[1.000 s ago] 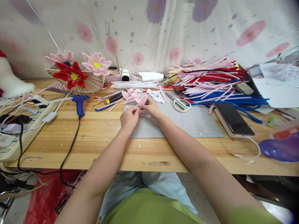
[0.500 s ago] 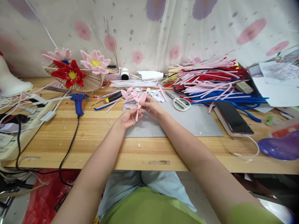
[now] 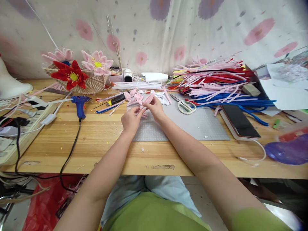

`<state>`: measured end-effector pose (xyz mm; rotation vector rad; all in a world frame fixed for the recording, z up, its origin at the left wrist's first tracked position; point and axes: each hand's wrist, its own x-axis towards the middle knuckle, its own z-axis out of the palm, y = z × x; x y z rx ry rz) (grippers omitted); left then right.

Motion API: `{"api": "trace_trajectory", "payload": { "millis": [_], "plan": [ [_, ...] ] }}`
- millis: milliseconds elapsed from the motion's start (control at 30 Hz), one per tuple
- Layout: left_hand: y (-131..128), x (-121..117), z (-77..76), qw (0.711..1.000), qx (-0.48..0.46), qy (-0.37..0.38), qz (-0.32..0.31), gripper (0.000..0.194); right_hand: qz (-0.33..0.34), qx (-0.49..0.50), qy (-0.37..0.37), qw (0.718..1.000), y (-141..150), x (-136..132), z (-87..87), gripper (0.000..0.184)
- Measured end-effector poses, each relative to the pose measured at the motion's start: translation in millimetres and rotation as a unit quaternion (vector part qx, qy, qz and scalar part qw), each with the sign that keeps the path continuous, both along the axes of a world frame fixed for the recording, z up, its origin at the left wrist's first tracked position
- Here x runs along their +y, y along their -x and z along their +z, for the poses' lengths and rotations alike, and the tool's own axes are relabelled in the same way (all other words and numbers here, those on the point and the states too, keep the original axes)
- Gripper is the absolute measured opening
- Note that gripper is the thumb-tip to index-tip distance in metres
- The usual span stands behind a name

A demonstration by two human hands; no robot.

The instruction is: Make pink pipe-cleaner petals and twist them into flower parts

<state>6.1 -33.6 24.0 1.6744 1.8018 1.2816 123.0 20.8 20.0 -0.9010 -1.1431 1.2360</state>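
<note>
Over the left part of a grey cutting mat (image 3: 192, 123), my left hand (image 3: 131, 121) and my right hand (image 3: 154, 108) meet with fingertips almost touching. Both are closed on a pink fuzzy pipe cleaner petal (image 3: 149, 97); its upper loop shows above my right fingers, while its lower part is mostly hidden by my left hand. Just behind lie more pink petals (image 3: 131, 95) and a small heap of white petals (image 3: 161, 97). White-handled scissors (image 3: 186, 106) rest on the mat to the right.
To the left lies a blue glue gun (image 3: 80, 105) with its cord, near a power strip (image 3: 29, 128). Finished flowers (image 3: 72, 76) stand behind it. Pipe cleaner bundles (image 3: 216, 80) fill the back right, and a phone (image 3: 240, 121) lies in front of them.
My left hand has turned over, its back now facing up, and has shifted slightly right. The petal's hanging stem is now covered by fingers. My right hand stays nearly in place.
</note>
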Motion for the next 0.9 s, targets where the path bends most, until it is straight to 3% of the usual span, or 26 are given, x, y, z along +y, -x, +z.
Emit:
{"api": "trace_trajectory", "payload": {
  "millis": [100, 200, 300, 367, 467, 567, 633, 700, 800, 900],
  "plan": [
    [1.1, 1.3, -2.6, 0.999, 0.051, 0.002, 0.012, 0.023, 0.006, -0.015, -0.011, 1.000, 1.3, -0.3, -0.2, 0.035],
    [2.5, 3.6, -5.7, 0.999, 0.028, 0.004, -0.017, 0.022, 0.042, -0.019, -0.018, 0.999, -0.2, 2.2, -2.2, 0.038],
    [1.4, 5.1, -7.5, 0.996, -0.057, 0.020, -0.072, 0.014, 0.102, -0.013, -0.020, 0.995, -4.8, 5.5, -5.0, 0.038],
    [-0.7, 5.4, -6.3, 0.975, -0.182, 0.069, -0.112, 0.009, 0.151, -0.009, -0.012, 0.988, -9.0, 6.3, -5.5, 0.036],
    [-3.0, 4.5, -0.4, 0.882, -0.393, 0.201, -0.165, 0.007, 0.215, 0.006, 0.003, 0.977, -14.7, 4.0, -2.7, 0.035],
    [-2.4, 2.0, 6.6, 0.780, -0.520, 0.291, -0.190, 0.006, 0.257, 0.022, 0.023, 0.966, -17.3, -0.8, 1.8, 0.034],
    [-1.2, 0.5, 9.2, 0.732, -0.571, 0.313, -0.201, 0.010, 0.273, 0.029, 0.039, 0.961, -17.5, -3.0, 3.4, 0.034],
    [0.0, -0.1, 9.8, 0.701, -0.599, 0.322, -0.215, 0.015, 0.278, 0.032, 0.046, 0.959, -17.3, -3.5, 3.3, 0.033],
    [0.9, 1.4, 8.5, 0.705, -0.593, 0.322, -0.215, 0.017, 0.262, 0.035, 0.042, 0.964, -17.5, -1.4, 1.8, 0.031],
    [0.5, 4.7, 6.8, 0.755, -0.547, 0.308, -0.190, 0.013, 0.228, 0.030, 0.032, 0.973, -17.4, 0.8, 1.1, 0.031]
  ]
}}
